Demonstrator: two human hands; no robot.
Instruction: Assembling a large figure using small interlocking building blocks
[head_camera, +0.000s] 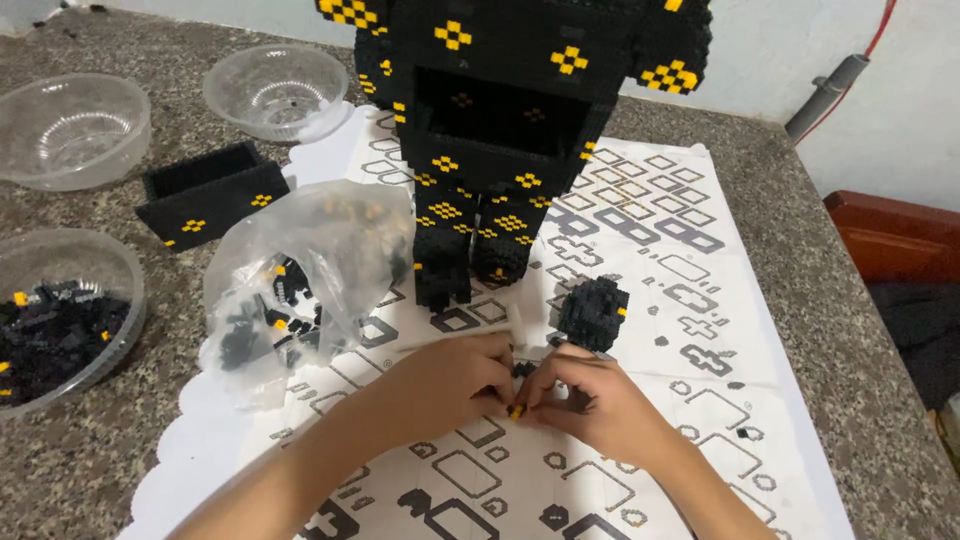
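Observation:
My left hand (450, 380) and my right hand (590, 400) meet over a white printed instruction sheet (700, 320), fingertips pinched together on a small black and yellow brick piece (516, 408). Just beyond my fingers lies a rounded black brick lump (594, 312) with one yellow stud, and a thin white stick tool (470, 338). A tall black brick figure (500, 110) with yellow checker marks stands at the far end of the sheet, its chest hollow.
A clear plastic bag (300, 280) of black and yellow bricks lies left of my hands. A clear bowl (60, 320) of black bricks sits at far left; two empty clear bowls (280, 90) stand behind. A black brick box section (205, 195) rests on the speckled stone counter (850, 330).

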